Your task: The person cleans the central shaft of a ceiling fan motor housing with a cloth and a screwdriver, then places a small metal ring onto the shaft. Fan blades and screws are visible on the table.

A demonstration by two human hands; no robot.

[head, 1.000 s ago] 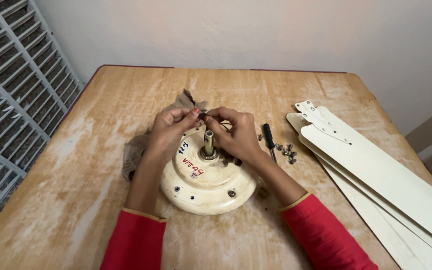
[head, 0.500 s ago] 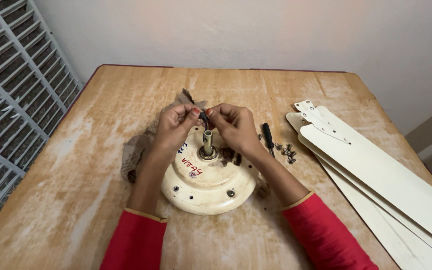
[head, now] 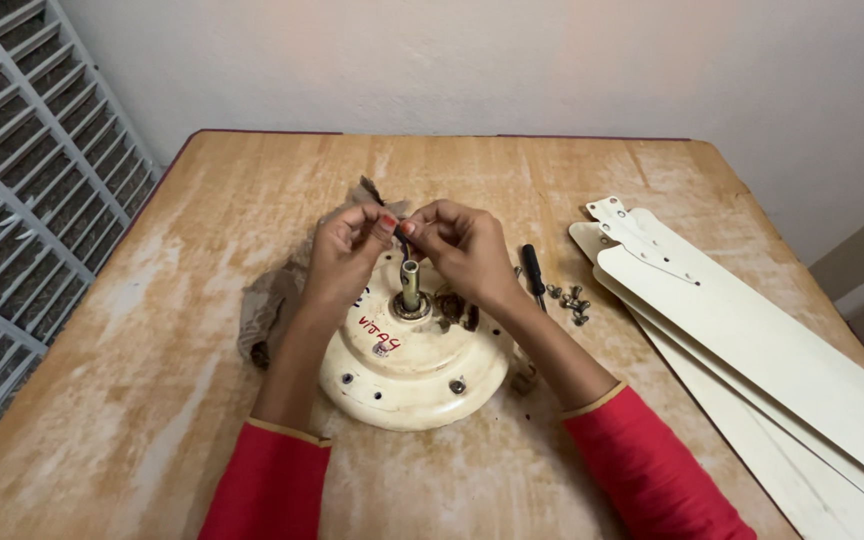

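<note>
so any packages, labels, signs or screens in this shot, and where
No packages, signs or screens.
Red handwritten marking: on the cream round fan motor, front left of its shaft, beside the left hand.
Small pale sticker: just below that marking, squarish.

Worn wooden table (head: 152,330), white wall (head: 512,60)

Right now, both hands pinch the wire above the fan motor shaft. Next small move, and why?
Probably lower the wire end toward the open top of the shaft. Both hands, left and right, pinch it just above the shaft, which stands upright in the motor, so a short drop would meet the opening. The wire tip is too small to judge.
</note>
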